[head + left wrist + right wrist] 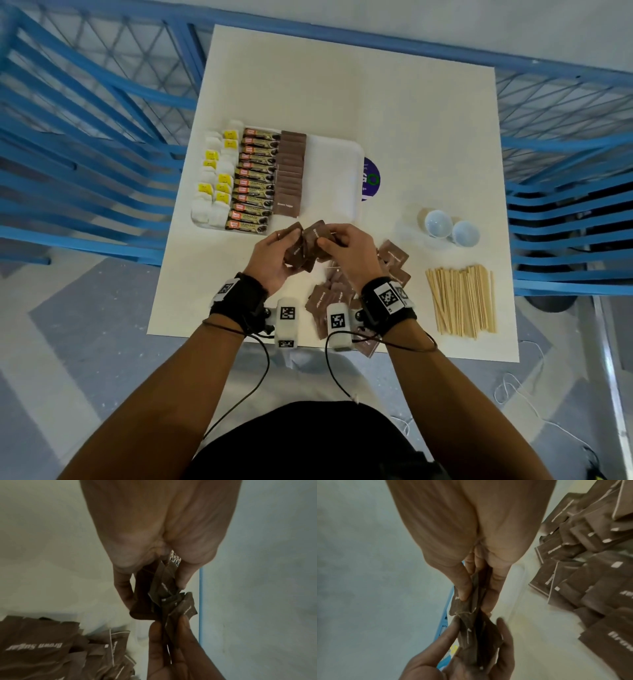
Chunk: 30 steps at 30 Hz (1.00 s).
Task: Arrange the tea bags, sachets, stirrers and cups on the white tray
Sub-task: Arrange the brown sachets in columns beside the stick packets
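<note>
White table | two cups | both hands gripping brown sugar sachets

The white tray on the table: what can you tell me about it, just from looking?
The white tray is a shallow rectangle with rounded corners, plastic by its look, lying flat on the table. Its left part is filled with neat columns: tea bags with yellow tags, dark stick sachets, then brown sugar sachets. Its right part is bare. A purple disc shows beyond its right edge.

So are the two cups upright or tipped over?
Upright: both cups stand on the table, their round open mouths facing up, off the tray.
</note>
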Tool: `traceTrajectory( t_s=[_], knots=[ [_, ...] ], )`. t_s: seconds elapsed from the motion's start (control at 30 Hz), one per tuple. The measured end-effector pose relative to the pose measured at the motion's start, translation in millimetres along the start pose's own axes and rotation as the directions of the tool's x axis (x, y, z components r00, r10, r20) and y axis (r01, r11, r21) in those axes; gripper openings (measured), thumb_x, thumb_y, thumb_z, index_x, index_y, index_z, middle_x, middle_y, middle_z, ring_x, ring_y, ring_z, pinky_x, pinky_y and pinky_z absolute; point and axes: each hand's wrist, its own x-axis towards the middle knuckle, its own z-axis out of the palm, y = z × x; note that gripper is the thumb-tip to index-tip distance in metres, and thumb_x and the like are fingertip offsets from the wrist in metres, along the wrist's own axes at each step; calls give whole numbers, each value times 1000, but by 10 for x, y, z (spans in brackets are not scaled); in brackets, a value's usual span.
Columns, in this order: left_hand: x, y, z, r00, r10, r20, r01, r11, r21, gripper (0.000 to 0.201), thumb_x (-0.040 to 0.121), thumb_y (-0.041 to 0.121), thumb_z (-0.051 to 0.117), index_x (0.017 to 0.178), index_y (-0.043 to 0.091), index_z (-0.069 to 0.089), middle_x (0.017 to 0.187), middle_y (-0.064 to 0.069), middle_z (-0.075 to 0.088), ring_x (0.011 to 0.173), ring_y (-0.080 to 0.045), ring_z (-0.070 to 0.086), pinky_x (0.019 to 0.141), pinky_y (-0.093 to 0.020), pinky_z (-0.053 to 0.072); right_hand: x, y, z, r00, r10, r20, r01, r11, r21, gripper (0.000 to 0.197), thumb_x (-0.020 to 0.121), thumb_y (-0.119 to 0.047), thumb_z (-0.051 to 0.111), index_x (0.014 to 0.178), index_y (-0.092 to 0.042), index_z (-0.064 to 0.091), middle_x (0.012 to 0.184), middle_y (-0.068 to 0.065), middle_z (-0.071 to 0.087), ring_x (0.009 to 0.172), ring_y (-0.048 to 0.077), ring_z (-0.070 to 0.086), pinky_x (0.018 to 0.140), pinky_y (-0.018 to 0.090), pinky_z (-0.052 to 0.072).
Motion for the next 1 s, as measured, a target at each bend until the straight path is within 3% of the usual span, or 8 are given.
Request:
traceTrajectory(
  t_s=[0.1, 0.27, 0.4, 0.5, 0.6, 0.67, 0.87, 1.0],
  knots=[
    [-6, 163, -108, 995, -55, 81, 62, 995, -78, 37, 102, 14, 57, 135, -2, 54, 128, -29, 64, 115, -47, 65, 82, -60, 58, 65, -90, 155, 1000, -8, -5, 8, 998, -59, 24, 79, -21, 81, 101, -19, 72, 93, 4, 77, 87, 26, 74, 79, 46, 62],
    [15, 490, -336, 983, -54, 177, 50, 998, 27, 39, 98, 21, 64, 133, 4, 61, 122, -22, 68, 102, -35, 69, 86, -52, 59, 199, -276, 395, 999, -42, 19, 45, 971, -235, 13, 86, -22, 79, 97, -20, 72, 85, 0, 72, 74, 17, 69, 54, 24, 55],
    [54, 709, -559, 961, -33, 275, -15, 986, 169, 25, 93, 8, 69, 118, 13, 71, 109, -17, 69, 94, -31, 66, 79, -45, 59, 324, -314, 636, 999, -31, -12, 28, 977, -212, 16, 83, -23, 82, 95, -13, 77, 75, 7, 74, 53, 18, 61, 51, 31, 52],
    [101, 823, -692, 964, -23, 265, -36, 976, 216, 25, 90, -5, 68, 110, 11, 70, 99, -17, 71, 83, -29, 65, 65, -37, 55, 380, -344, 806, 1000, -25, -9, 23, 981, -191, 12, 82, -20, 82, 93, -16, 78, 69, 7, 72, 51, 18, 60, 52, 30, 49],
    [153, 885, -800, 970, -35, 240, -23, 971, 236, 32, 86, -10, 68, 112, 8, 64, 102, -22, 67, 78, -30, 63, 58, -35, 53, 428, -360, 895, 998, -31, -53, 19, 979, -205, 6, 86, -20, 78, 92, -18, 77, 78, 4, 75, 65, 21, 67, 57, 32, 52],
    [189, 923, -863, 980, -35, 195, -17, 966, 258, 37, 86, -12, 67, 114, 11, 60, 101, -18, 70, 76, -29, 65, 58, -36, 55, 459, -370, 906, 995, -23, -98, 1, 977, -215, 2, 89, -18, 75, 90, -19, 74, 81, 3, 75, 76, 24, 71, 61, 32, 54],
    [249, 1005, -905, 983, -55, 176, 16, 976, 216, 29, 93, -6, 61, 116, 13, 62, 107, -17, 71, 91, -35, 69, 69, -42, 60, 465, -453, 923, 999, -51, 2, 49, 943, -330, 13, 89, -17, 75, 102, -17, 77, 79, 0, 74, 61, 11, 63, 57, 24, 53],
    [228, 977, -854, 979, -69, 192, 37, 985, 166, 28, 95, 7, 65, 122, 11, 63, 103, -19, 72, 87, -32, 69, 63, -38, 58, 498, -444, 958, 992, -105, 70, 125, 878, -462, 17, 88, -21, 76, 104, -21, 79, 80, -8, 73, 66, 5, 63, 67, 26, 57]
  ],
)
